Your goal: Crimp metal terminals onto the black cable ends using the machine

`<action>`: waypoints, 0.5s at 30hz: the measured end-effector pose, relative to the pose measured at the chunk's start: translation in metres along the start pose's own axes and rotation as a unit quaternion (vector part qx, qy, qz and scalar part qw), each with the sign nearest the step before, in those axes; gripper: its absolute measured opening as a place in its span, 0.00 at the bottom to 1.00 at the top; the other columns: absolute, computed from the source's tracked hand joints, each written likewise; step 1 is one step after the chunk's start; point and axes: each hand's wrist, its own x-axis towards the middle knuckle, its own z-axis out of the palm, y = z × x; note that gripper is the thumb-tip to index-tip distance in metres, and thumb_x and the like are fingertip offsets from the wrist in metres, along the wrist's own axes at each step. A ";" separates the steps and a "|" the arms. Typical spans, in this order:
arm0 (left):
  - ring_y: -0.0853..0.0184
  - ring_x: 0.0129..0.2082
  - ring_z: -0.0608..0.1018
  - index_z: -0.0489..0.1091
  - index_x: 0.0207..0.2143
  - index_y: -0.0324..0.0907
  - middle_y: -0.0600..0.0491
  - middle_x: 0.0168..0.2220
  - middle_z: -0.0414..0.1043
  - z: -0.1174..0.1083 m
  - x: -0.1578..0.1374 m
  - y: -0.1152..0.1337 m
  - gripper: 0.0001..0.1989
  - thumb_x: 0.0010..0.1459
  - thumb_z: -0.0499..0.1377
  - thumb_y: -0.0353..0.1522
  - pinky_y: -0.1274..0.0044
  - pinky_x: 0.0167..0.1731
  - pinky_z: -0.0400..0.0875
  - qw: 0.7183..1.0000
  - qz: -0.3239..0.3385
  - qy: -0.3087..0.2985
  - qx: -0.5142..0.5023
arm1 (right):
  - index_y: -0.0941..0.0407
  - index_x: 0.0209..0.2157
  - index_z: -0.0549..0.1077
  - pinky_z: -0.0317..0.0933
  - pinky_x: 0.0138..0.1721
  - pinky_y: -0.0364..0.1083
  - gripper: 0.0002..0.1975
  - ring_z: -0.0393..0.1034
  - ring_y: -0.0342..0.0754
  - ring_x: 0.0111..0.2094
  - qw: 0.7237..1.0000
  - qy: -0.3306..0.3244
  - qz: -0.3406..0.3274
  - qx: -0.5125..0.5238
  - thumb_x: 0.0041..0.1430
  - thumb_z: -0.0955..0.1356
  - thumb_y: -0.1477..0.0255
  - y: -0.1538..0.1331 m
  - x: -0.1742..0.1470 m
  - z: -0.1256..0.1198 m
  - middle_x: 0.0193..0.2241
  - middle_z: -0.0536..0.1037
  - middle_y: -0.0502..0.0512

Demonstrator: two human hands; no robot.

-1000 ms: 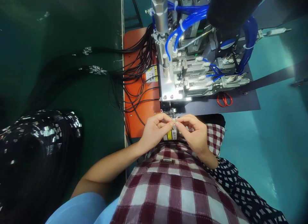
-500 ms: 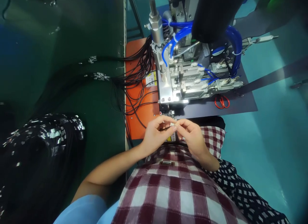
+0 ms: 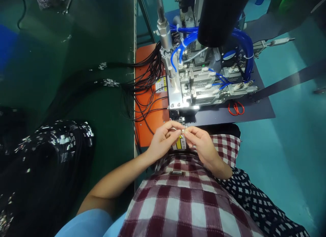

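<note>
My left hand [image 3: 164,138] and my right hand [image 3: 201,143] meet at the front edge of the machine [image 3: 203,84], fingertips pinched close together. Between them shows a tiny pale piece [image 3: 183,131], too small to name; which hand bears it is hard to tell. Below the fingers, a yellow-and-white warning label [image 3: 180,143] is partly covered. Thin black cables [image 3: 145,111] loop over the orange base plate [image 3: 142,135], left of my left hand. Whether one of them runs into my fingers is hidden.
On the dark green table [image 3: 112,128] at left lies a big bundle of black cables with shiny metal ends [image 3: 63,138]. Two smaller cable bunches [image 3: 110,82] reach toward the machine. Red-handled scissors [image 3: 236,108] rest at the machine's right front. Blue air hoses [image 3: 248,50] arch above.
My fingertips have parted slightly, the left hand shifting a little left, so more of the label and a pale bit between them shows. The whole view has shifted slightly.
</note>
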 end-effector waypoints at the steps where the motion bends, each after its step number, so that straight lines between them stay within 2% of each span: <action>1: 0.75 0.24 0.68 0.70 0.42 0.40 0.56 0.30 0.68 -0.001 0.000 0.000 0.13 0.56 0.64 0.37 0.82 0.23 0.61 1.000 0.007 -0.005 0.006 | 0.57 0.26 0.71 0.49 0.23 0.41 0.12 0.53 0.38 0.20 1.000 -0.010 0.011 0.006 0.57 0.71 0.64 -0.001 0.000 -0.001 0.17 0.63 0.44; 4: 0.73 0.28 0.70 0.71 0.41 0.40 0.54 0.32 0.70 -0.001 0.002 0.000 0.16 0.50 0.69 0.34 0.82 0.27 0.65 1.000 0.018 -0.005 0.025 | 0.57 0.27 0.72 0.49 0.23 0.41 0.12 0.53 0.38 0.20 1.000 -0.011 0.006 -0.003 0.57 0.71 0.64 -0.003 0.000 -0.003 0.18 0.64 0.44; 7: 0.74 0.25 0.68 0.73 0.36 0.39 0.56 0.27 0.68 0.002 0.002 0.001 0.13 0.51 0.68 0.36 0.81 0.24 0.63 0.999 0.009 0.010 0.038 | 0.56 0.28 0.73 0.50 0.23 0.41 0.10 0.54 0.39 0.21 0.998 0.009 -0.028 -0.046 0.56 0.71 0.64 -0.003 -0.002 -0.002 0.19 0.64 0.45; 10: 0.74 0.23 0.67 0.73 0.32 0.39 0.56 0.26 0.68 0.004 0.001 0.002 0.11 0.52 0.67 0.37 0.81 0.23 0.61 0.997 0.012 0.053 0.050 | 0.55 0.28 0.72 0.52 0.23 0.42 0.10 0.55 0.40 0.21 0.993 0.024 -0.061 -0.093 0.57 0.71 0.65 -0.003 -0.005 0.001 0.21 0.65 0.45; 12: 0.75 0.21 0.66 0.72 0.29 0.39 0.56 0.24 0.67 0.005 0.000 0.004 0.12 0.53 0.66 0.38 0.81 0.22 0.60 0.995 0.010 0.078 0.054 | 0.55 0.27 0.71 0.55 0.24 0.43 0.09 0.57 0.41 0.22 0.986 0.037 -0.100 -0.131 0.59 0.69 0.66 -0.003 -0.007 0.003 0.23 0.66 0.47; 15: 0.75 0.20 0.66 0.71 0.28 0.39 0.57 0.21 0.66 0.004 -0.001 0.008 0.14 0.55 0.65 0.41 0.81 0.22 0.61 0.996 -0.015 0.063 0.054 | 0.54 0.27 0.71 0.59 0.29 0.45 0.08 0.63 0.44 0.27 0.956 0.060 -0.190 -0.217 0.61 0.67 0.70 -0.002 -0.008 0.003 0.27 0.70 0.50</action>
